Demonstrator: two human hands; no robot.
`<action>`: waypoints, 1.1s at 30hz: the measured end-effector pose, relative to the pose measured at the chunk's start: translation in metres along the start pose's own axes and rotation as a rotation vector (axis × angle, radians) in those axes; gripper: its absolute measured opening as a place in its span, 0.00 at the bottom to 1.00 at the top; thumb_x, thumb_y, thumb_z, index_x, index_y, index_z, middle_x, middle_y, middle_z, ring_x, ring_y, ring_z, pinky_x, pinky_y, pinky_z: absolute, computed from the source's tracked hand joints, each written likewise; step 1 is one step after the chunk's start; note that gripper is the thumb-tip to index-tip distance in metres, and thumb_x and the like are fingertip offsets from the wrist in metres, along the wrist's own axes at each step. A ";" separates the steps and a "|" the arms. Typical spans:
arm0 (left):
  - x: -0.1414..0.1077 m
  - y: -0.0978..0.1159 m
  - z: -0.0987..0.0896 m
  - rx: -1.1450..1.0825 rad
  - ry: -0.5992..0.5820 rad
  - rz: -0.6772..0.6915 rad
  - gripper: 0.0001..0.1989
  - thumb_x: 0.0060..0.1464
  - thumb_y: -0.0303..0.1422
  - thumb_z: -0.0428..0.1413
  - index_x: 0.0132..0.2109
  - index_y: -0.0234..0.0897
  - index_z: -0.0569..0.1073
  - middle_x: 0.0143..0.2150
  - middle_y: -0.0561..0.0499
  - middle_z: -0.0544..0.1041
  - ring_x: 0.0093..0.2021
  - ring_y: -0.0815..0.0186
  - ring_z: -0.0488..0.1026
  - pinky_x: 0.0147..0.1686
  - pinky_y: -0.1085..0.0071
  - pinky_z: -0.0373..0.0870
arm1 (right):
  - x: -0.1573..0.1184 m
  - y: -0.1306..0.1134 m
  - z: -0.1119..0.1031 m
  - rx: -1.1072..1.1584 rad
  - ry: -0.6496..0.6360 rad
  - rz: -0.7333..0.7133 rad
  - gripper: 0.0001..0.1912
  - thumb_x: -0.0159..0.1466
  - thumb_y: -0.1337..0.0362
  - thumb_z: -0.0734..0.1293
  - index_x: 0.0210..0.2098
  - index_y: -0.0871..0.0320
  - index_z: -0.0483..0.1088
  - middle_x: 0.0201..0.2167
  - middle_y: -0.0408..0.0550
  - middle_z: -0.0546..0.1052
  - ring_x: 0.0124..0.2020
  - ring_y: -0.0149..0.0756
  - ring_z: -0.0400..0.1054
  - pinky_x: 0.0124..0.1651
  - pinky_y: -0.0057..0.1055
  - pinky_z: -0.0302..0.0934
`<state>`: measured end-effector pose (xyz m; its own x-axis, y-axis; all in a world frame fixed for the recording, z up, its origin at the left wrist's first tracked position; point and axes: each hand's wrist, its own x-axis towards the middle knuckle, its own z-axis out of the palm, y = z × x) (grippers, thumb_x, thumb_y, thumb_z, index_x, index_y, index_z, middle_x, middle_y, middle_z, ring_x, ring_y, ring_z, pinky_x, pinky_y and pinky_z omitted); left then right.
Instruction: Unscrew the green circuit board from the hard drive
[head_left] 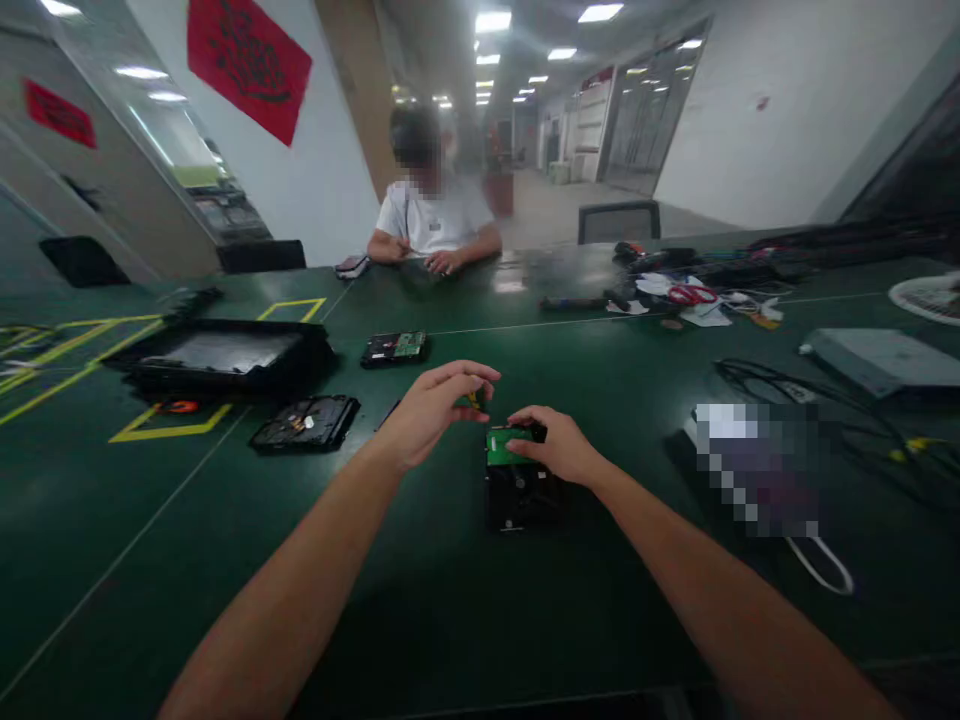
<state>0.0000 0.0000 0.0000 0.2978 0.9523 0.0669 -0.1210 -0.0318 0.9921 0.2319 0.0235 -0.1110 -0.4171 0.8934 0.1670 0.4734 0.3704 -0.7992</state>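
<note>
Left hand (431, 412) hovering above desk (420, 620), grip pinching one small yellow-and-black item (476, 399). Right hand (561, 447) bending over one black device (521, 500), thumb touching its top; cannot tell whether grip is clamping. Device sitting on desk between forearms, looking boxy, showing green circuit board (499, 446). Two flat dark units (306, 424) lying leftward, one large black tray (311, 350) nearby.

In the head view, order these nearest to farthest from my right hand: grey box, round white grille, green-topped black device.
1. Green-topped black device: under your right hand.
2. Grey box: to the right.
3. Round white grille: far right.
</note>
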 end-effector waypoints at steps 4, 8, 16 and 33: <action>-0.001 0.001 0.001 -0.063 0.015 -0.029 0.12 0.59 0.35 0.62 0.47 0.34 0.78 0.42 0.43 0.79 0.47 0.56 0.75 0.39 0.63 0.79 | 0.000 -0.001 0.000 -0.001 -0.002 -0.003 0.18 0.63 0.59 0.76 0.52 0.51 0.77 0.53 0.48 0.81 0.54 0.43 0.74 0.58 0.43 0.65; -0.001 0.002 0.002 -0.108 0.050 -0.041 0.09 0.57 0.34 0.62 0.44 0.36 0.75 0.42 0.43 0.80 0.47 0.55 0.76 0.38 0.62 0.80 | -0.001 -0.004 -0.001 0.004 -0.007 0.018 0.18 0.63 0.59 0.76 0.53 0.51 0.76 0.53 0.48 0.80 0.54 0.44 0.73 0.57 0.44 0.65; 0.000 0.001 -0.003 -0.011 0.030 -0.005 0.08 0.58 0.34 0.60 0.40 0.35 0.80 0.44 0.45 0.76 0.46 0.60 0.71 0.36 0.68 0.78 | -0.001 -0.006 -0.001 0.010 -0.009 0.021 0.19 0.64 0.58 0.76 0.53 0.51 0.76 0.54 0.48 0.80 0.54 0.44 0.73 0.56 0.44 0.65; -0.001 0.002 0.000 -0.043 0.063 -0.017 0.08 0.56 0.35 0.61 0.36 0.34 0.80 0.42 0.44 0.76 0.44 0.60 0.72 0.35 0.68 0.78 | -0.001 -0.008 0.000 0.022 0.000 0.031 0.19 0.63 0.60 0.77 0.52 0.50 0.77 0.53 0.48 0.80 0.54 0.43 0.74 0.57 0.44 0.66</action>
<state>-0.0008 -0.0009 0.0020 0.2401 0.9698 0.0422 -0.1576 -0.0039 0.9875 0.2283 0.0195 -0.1047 -0.4026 0.9044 0.1415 0.4689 0.3365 -0.8166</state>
